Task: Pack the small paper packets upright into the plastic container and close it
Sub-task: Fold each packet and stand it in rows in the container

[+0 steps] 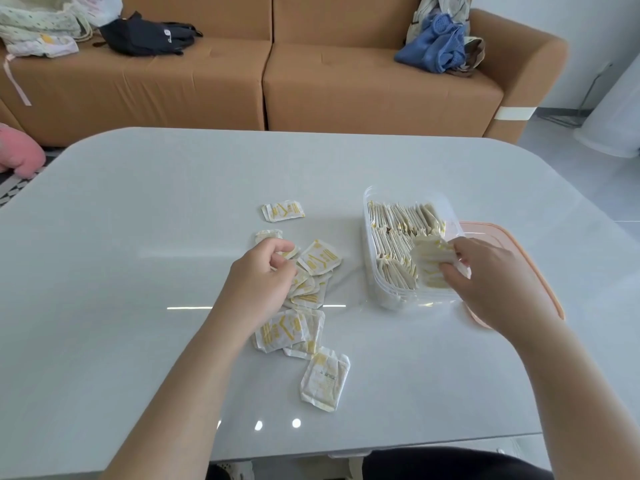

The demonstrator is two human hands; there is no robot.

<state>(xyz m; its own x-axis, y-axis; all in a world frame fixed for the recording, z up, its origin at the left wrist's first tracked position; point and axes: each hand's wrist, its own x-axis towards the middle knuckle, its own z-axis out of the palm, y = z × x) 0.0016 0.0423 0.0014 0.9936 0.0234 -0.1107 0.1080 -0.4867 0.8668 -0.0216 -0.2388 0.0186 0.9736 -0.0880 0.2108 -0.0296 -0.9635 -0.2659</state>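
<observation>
A clear plastic container [372, 216] stands right of centre on the table, holding rows of upright white-and-yellow paper packets [398, 223]. My right hand [485, 271] pinches a small stack of packets [429, 261] over the container's near end. Several loose packets [304, 320] lie in a pile at the table's middle, with one packet [283, 211] apart at the back and another [323, 379] nearest me. My left hand [263, 271] rests on the pile with curled fingers pinching a packet. The pink lid [526, 258] lies under and behind my right hand.
The grey table [138, 237] has rounded corners and a glossy top. An orange sofa [311, 81] with bags and clothes stands behind it. A pink cushion [17, 154] lies on the floor at left.
</observation>
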